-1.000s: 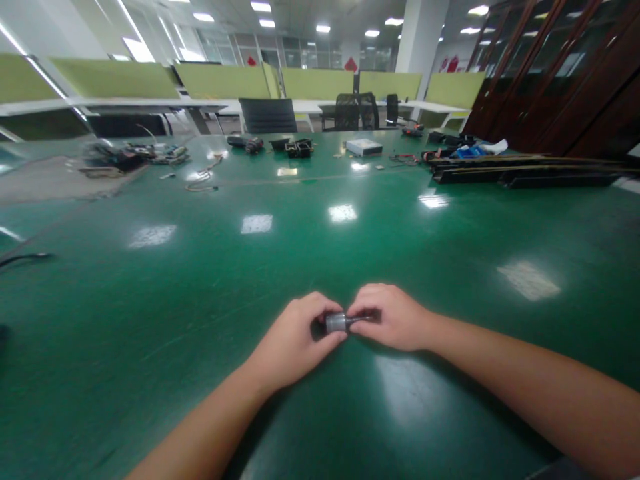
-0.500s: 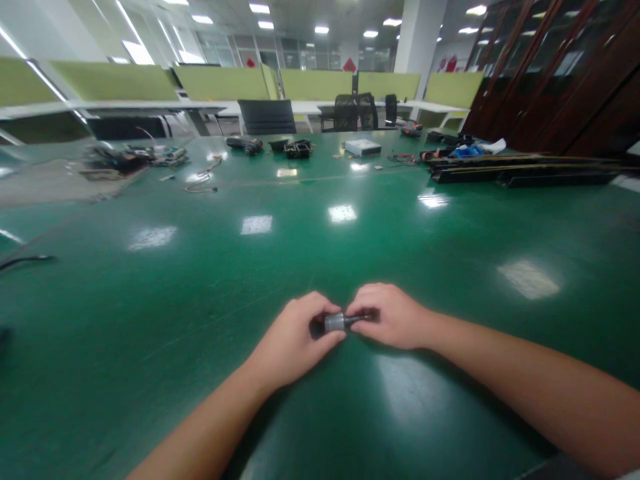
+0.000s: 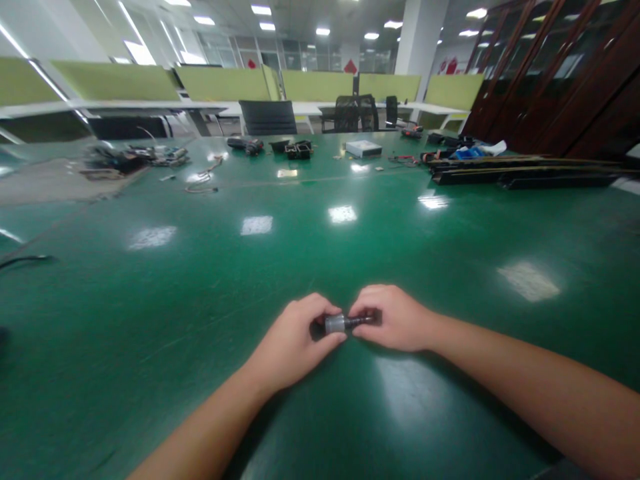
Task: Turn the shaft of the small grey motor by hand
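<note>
Near the front middle of the green table point(image 3: 320, 247), a small grey-and-black cylindrical piece point(image 3: 335, 324) lies sideways between my hands. A thin dark shaft runs from its right end. My left hand point(image 3: 295, 340) is closed around the thick body, thumb on the near side and fingers on the far side. At the narrow end, my right hand point(image 3: 390, 319) has its thumb and fingertips around the shaft. The far left end of the piece is partly hidden by my left hand, and its exact kind cannot be made out.
Long black strips point(image 3: 525, 172) lie at the back right beside a blue item point(image 3: 469, 153). A silver box point(image 3: 363, 148) stands at the back, with black parts point(image 3: 297, 149) to its left. Tangled electronic parts point(image 3: 135, 157) lie back left; a black cable point(image 3: 25, 260) reaches in from the left edge.
Both hands stay around the piece in nearly the same place. My right fingertips have shifted slightly on the shaft, and more of it shows between them.
</note>
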Motion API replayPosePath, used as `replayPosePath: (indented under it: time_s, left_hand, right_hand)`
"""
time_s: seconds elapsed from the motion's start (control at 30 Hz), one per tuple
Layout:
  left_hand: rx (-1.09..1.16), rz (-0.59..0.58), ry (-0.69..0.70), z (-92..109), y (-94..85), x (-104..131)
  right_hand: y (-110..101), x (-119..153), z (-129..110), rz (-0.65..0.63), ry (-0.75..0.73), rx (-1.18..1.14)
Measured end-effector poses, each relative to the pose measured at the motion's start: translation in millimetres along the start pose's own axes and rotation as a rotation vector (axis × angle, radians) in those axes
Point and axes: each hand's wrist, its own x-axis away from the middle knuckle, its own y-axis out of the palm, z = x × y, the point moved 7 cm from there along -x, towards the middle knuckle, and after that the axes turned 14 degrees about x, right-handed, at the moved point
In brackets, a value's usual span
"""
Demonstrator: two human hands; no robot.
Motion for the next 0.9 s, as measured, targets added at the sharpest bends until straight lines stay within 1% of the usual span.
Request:
replayPosePath:
  time_s: [0.27, 0.4, 0.5, 0.67, 0.9]
  left_hand:
    - [-0.017, -0.004, 0.006, 0.8, -0.3, -0.4]
    - [-0.014, -0.008, 0.010, -0.6, 0.3, -0.5]
    - [-0.015, -0.012, 0.016, -1.2, 0.7, -0.4]
    - [-0.014, -0.013, 0.015, -1.6, 0.8, -0.2]
    - [-0.013, -0.014, 0.024, -0.7, -0.1, -0.1]
  right_hand:
    - [-2.5, 0.5, 3.2, -0.007, 0.039, 0.032]
    - [-5.6, 1.9, 7.6, -0.048, 0.041, 0.038]
    - [-8.5, 2.8, 15.3, -0.094, 0.048, 0.015]
    - [-11.5, 2.8, 34.8, -0.177, 0.097, -0.103]
    - [-11.5, 3.7, 42.9, -0.194, 0.106, -0.137]
